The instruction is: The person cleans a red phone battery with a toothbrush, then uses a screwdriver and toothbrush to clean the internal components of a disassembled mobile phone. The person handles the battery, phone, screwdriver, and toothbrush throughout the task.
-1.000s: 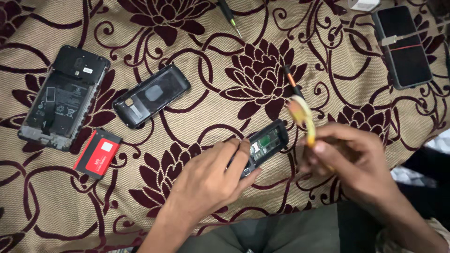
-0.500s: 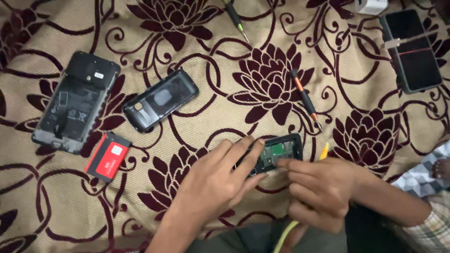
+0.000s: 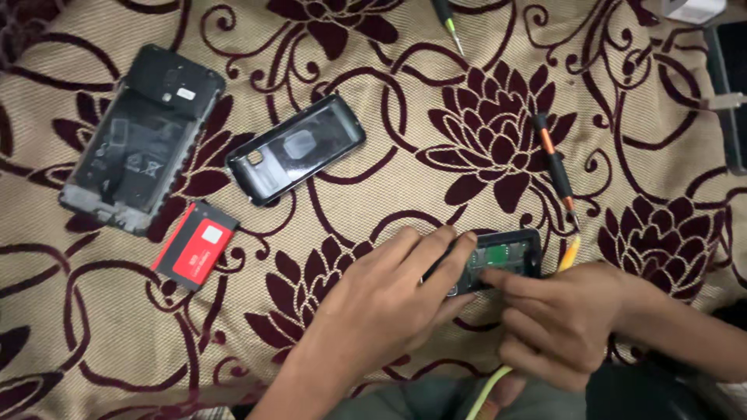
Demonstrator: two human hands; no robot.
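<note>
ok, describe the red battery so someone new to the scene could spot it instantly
On the beige cloth with dark maroon flowers, look at the left half, just below the big opened phone body. The battery is a small flat rectangle lying tilted. It is the only red item; the neighbouring phone shells are black.

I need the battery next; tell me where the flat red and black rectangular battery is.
In the head view, the red and black battery lies left on the floral cloth, just below the large opened phone body.
</note>
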